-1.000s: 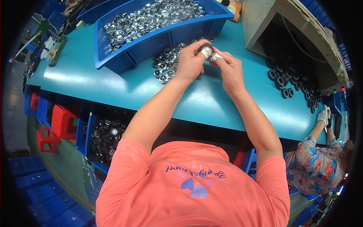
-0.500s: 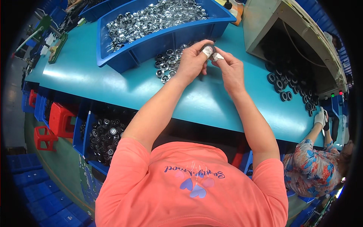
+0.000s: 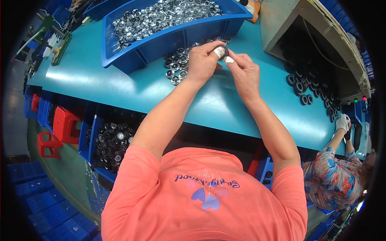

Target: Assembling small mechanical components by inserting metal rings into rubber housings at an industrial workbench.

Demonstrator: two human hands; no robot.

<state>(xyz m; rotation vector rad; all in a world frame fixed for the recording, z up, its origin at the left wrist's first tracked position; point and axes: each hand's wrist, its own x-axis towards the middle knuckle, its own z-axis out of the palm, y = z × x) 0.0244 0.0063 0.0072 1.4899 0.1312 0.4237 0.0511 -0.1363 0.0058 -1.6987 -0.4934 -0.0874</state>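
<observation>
My left hand (image 3: 204, 60) is closed around a small black ring (image 3: 225, 51), its thumb wrapped in white tape. From the other side my right hand (image 3: 244, 72) pinches at the same ring, also with white tape on the thumb. Both hands are raised over the teal table (image 3: 217, 108). Whether something sits inside the ring is hidden by my fingers. Just left of my hands, shiny wheel-like parts (image 3: 175, 66) with dark centres lie loose on the table, against a blue bin (image 3: 165, 46) heaped with similar chrome parts (image 3: 161, 22).
Many black rings (image 3: 299, 86) lie at the right, by the opening of a pale metal machine (image 3: 277, 30). A co-worker's gloved hand (image 3: 342, 122) is at the far right. Below the table's front edge stands a bin of dark wheels (image 3: 110, 144); red stools (image 3: 66, 124) are at the left.
My thumbs have shifted slightly on the ring, and the left hand has turned a little. Both hands stay together in nearly the same place.
</observation>
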